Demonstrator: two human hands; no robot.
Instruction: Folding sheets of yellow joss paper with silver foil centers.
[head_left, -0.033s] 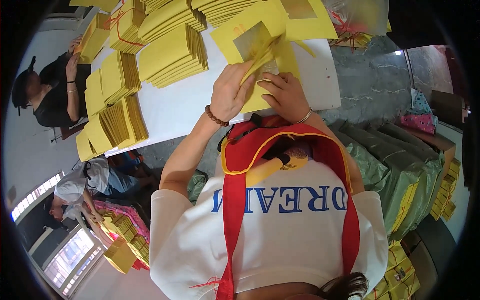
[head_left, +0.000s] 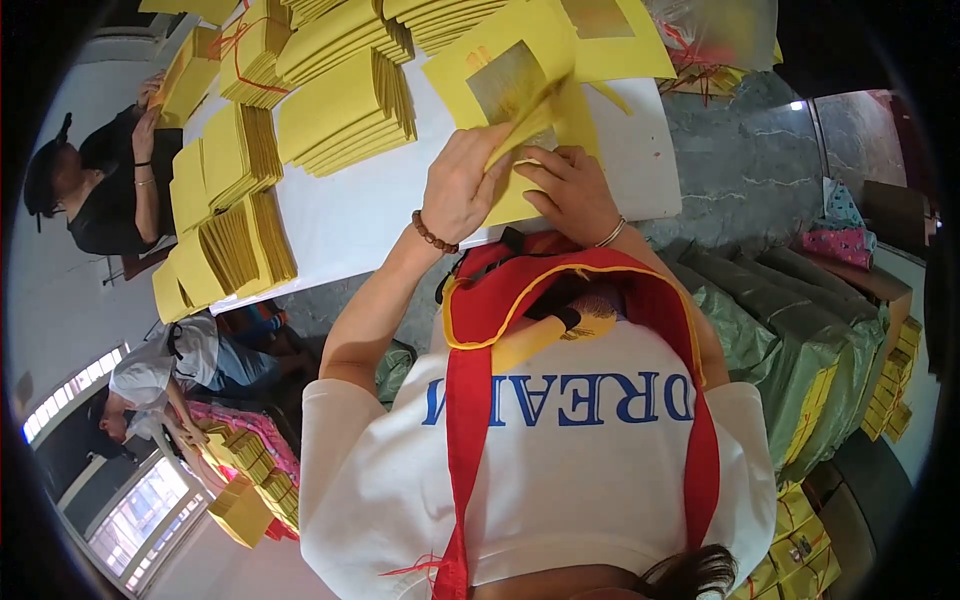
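A yellow joss paper sheet (head_left: 517, 131) with a silvery patch is bent up between my hands at the near table edge. My left hand (head_left: 462, 180) is closed on its left side, thumb and fingers pinching the raised part. Against its lower right side, the curled fingers of my right hand (head_left: 573, 187) grip the paper; their tips are partly hidden. Under and beyond my hands lie more flat yellow sheets (head_left: 455, 72) with silvery squares, one overlapping another.
Folded yellow paper stacks (head_left: 345, 110) stand along the left and far parts of the white table (head_left: 330, 215). At right, green-wrapped bundles (head_left: 790, 320) rest on the grey floor (head_left: 720, 150). One person (head_left: 110, 190) handles paper across the table; another (head_left: 190, 370) bends over yellow bundles at left.
The raised part of the sheet has tipped slightly to the right. Both my hands stay almost in place, still holding the paper.
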